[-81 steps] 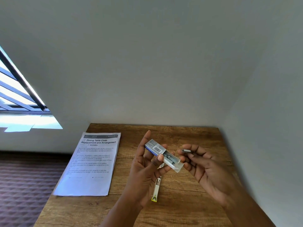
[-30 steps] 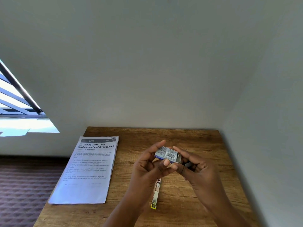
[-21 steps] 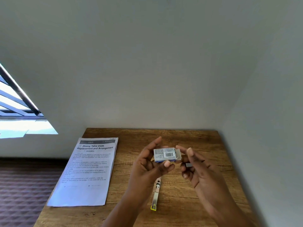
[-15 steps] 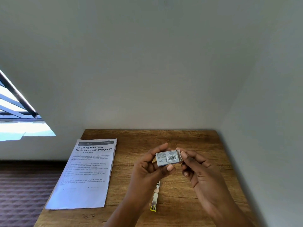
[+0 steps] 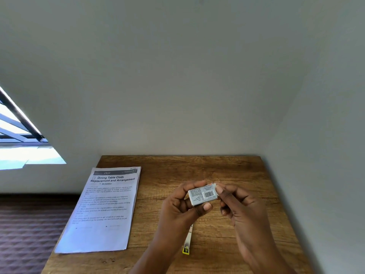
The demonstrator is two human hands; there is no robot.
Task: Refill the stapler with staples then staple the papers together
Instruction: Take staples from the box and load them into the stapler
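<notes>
At frame centre, left hand [image 5: 177, 206] grips the small grey cardboard staple box [image 5: 202, 195]; right hand's [image 5: 243, 206] fingers [image 5: 221, 191] pinch its end, likely closing it.

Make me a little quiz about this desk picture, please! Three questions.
1. True or false: the papers lie to the left of both hands.
2. Which hand holds the small staple box from below with its thumb: A) left hand B) right hand?
3. Fill in: the stapler lies on the wooden ____.

Key: 1 true; 2 A; 3 table.
</notes>
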